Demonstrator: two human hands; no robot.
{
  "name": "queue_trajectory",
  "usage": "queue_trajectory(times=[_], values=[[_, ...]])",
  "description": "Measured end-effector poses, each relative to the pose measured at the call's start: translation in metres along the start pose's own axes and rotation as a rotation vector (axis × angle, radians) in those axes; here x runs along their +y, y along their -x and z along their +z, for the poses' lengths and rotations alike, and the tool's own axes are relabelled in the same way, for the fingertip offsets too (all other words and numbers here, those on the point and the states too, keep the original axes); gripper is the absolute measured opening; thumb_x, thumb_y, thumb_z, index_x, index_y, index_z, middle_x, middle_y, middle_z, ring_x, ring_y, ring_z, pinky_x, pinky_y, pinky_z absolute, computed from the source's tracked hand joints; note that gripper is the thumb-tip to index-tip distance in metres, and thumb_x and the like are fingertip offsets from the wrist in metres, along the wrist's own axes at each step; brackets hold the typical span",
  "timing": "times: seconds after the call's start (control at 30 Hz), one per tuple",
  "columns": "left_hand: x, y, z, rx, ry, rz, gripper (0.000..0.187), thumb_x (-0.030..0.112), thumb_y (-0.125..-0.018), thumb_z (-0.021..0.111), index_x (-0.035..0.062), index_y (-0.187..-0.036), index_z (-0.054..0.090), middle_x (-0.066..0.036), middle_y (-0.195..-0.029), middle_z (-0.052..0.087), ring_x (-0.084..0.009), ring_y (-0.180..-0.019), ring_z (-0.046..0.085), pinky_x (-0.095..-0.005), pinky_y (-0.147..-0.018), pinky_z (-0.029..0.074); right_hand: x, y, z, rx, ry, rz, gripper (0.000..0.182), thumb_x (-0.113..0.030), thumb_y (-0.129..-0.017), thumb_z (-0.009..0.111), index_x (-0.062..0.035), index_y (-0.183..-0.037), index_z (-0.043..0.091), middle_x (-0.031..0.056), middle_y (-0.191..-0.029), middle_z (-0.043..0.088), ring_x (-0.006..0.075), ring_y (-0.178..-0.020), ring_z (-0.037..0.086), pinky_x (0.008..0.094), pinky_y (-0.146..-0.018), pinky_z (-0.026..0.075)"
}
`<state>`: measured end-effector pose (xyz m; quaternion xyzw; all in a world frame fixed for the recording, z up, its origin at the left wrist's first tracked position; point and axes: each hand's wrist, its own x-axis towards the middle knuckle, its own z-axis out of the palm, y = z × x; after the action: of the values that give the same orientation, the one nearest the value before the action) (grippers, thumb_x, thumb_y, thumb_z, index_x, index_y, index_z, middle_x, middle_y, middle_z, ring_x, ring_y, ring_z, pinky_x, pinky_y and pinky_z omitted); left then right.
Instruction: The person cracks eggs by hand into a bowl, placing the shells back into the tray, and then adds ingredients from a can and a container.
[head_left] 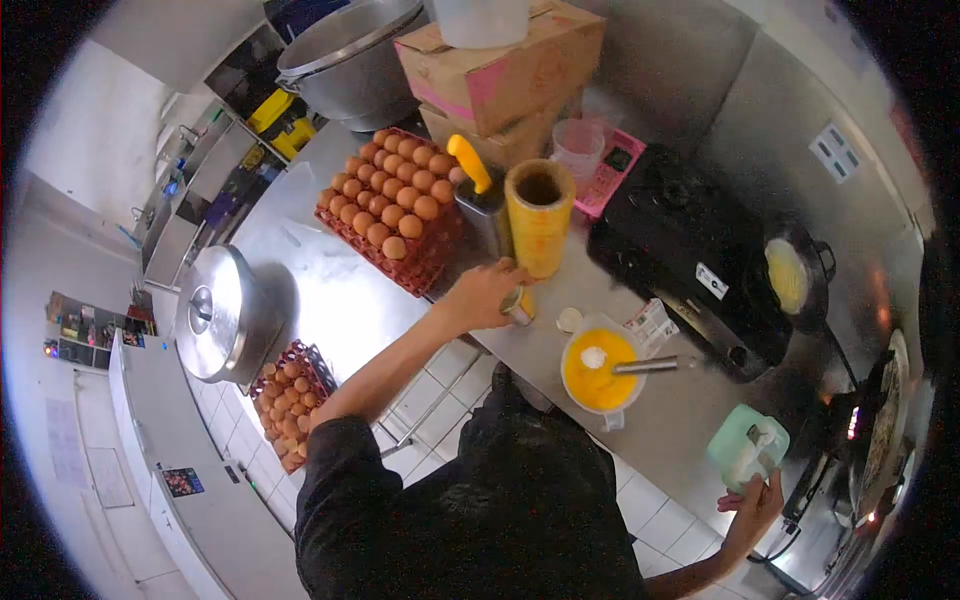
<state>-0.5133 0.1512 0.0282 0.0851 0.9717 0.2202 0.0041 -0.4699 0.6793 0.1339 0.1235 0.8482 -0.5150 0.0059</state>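
your left hand (487,292) grips a small shaker (518,306) on the steel counter (330,290) beside the yellow roll (539,215); your right hand (755,505) holds the green jug (742,448) at the counter's edge.

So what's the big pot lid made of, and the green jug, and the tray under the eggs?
The pot lid looks like bare metal, likely aluminium or steel: silvery, with a dull shine. The green jug by the right hand seems plastic: pale, matte and slightly see-through. The egg tray looks like red plastic, a thin open grid, though I can't be sure.
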Motion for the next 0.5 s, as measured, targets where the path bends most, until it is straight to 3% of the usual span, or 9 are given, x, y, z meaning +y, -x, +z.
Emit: queue_trajectory(times=[0.1, 0.13, 0.2, 0.27, 0.33, 0.4, 0.43, 0.47, 0.5], values=[[-0.046, 0.014, -0.010, -0.138, -0.145, -0.176, 0.069, 0.027, -0.066, 0.086, 0.0191, -0.127, 0.054, -0.018, -0.110, 0.059, -0.0422, -0.092, 0.067, -0.0518, -0.078, 0.056, -0.024, 0.001, 0.048, -0.058, -0.021, -0.150, 0.035, -0.012, -0.103, 0.049, 0.0048, -0.132, 0.057, 0.0107, -0.076, 0.064, 0.0131, -0.054, 0.063, 0.0273, -0.042, 0.050], [-0.065, 0.014, -0.004, -0.136, -0.138, -0.182, 0.069, 0.027, -0.066, 0.086, 0.0191, -0.127, 0.054, -0.018, -0.110, 0.059, -0.0422, -0.092, 0.067, -0.0518, -0.078, 0.056, -0.038, -0.001, 0.060, -0.202, 0.094, -0.166, 0.032, -0.008, -0.101, 0.049, 0.0035, -0.129, 0.059, 0.0102, -0.079, 0.064, 0.0138, -0.057, 0.064, 0.0275, -0.042, 0.051], [-0.104, 0.012, 0.015, -0.079, -0.295, -0.234, 0.071, 0.027, -0.060, 0.085, 0.0121, -0.123, 0.055, -0.019, -0.109, 0.061, -0.0390, -0.086, 0.069, -0.0482, -0.071, 0.059, -0.073, 0.010, 0.117, -0.253, 0.039, -0.105, 0.030, -0.007, -0.098, 0.051, 0.0007, -0.126, 0.061, 0.0122, -0.077, 0.065, 0.0168, -0.056, 0.065, 0.0306, -0.046, 0.052], [-0.118, 0.008, 0.023, -0.089, -0.280, -0.261, 0.073, 0.027, -0.065, 0.083, 0.0084, -0.128, 0.051, -0.021, -0.109, 0.061, -0.0396, -0.088, 0.070, -0.0484, -0.073, 0.059, -0.059, 0.007, 0.165, -0.363, 0.238, -0.274, 0.037, -0.008, -0.100, 0.053, 0.0038, -0.134, 0.058, 0.0108, -0.075, 0.067, 0.0147, -0.050, 0.063, 0.0286, -0.046, 0.051], [-0.129, 0.006, 0.038, 0.112, -0.214, -0.322, 0.074, 0.026, -0.069, 0.081, 0.0074, -0.133, 0.049, -0.021, -0.109, 0.061, -0.0415, -0.089, 0.069, -0.0486, -0.076, 0.059, -0.079, 0.019, 0.225, -0.504, 0.211, -0.399, 0.036, -0.007, -0.099, 0.053, 0.0013, -0.133, 0.060, 0.0118, -0.076, 0.068, 0.0150, -0.051, 0.064, 0.0285, -0.047, 0.052], [-0.115, 0.013, 0.012, 0.204, -0.123, -0.293, 0.073, 0.027, -0.073, 0.081, 0.0100, -0.136, 0.048, -0.022, -0.118, 0.060, -0.0438, -0.093, 0.068, -0.0517, -0.080, 0.058, -0.079, 0.029, 0.280, -0.622, 0.171, -0.261, 0.025, -0.007, -0.094, 0.054, 0.0005, -0.116, 0.063, 0.0186, -0.068, 0.067, 0.0246, -0.056, 0.068, 0.0372, -0.057, 0.054], [-0.101, 0.018, -0.004, 0.301, -0.034, -0.273, 0.073, 0.029, -0.077, 0.081, 0.0127, -0.140, 0.047, -0.022, -0.127, 0.059, -0.0462, -0.097, 0.067, -0.0548, -0.084, 0.056, -0.080, 0.032, 0.305, -0.695, 0.201, -0.217, 0.025, -0.007, -0.094, 0.054, 0.0012, -0.116, 0.063, 0.0197, -0.069, 0.067, 0.0254, -0.055, 0.069, 0.0379, -0.057, 0.055], [-0.091, 0.024, -0.019, 0.293, -0.024, -0.269, 0.073, 0.029, -0.077, 0.081, 0.0127, -0.140, 0.047, -0.022, -0.127, 0.059, -0.0462, -0.097, 0.067, -0.0548, -0.084, 0.056, -0.078, 0.032, 0.329, -0.769, 0.230, -0.172, 0.025, -0.008, -0.094, 0.054, 0.0020, -0.115, 0.064, 0.0209, -0.070, 0.068, 0.0262, -0.054, 0.069, 0.0387, -0.058, 0.056], [-0.082, 0.034, -0.035, 0.446, 0.039, -0.166, 0.061, 0.025, -0.083, 0.078, 0.0102, -0.136, 0.052, -0.020, -0.123, 0.062, -0.0417, -0.094, 0.069, -0.0505, -0.081, 0.058, -0.065, 0.031, 0.355, -0.805, 0.239, -0.194, 0.025, -0.008, -0.093, 0.054, 0.0039, -0.113, 0.063, 0.0214, -0.070, 0.068, 0.0272, -0.053, 0.069, 0.0400, -0.058, 0.056]])
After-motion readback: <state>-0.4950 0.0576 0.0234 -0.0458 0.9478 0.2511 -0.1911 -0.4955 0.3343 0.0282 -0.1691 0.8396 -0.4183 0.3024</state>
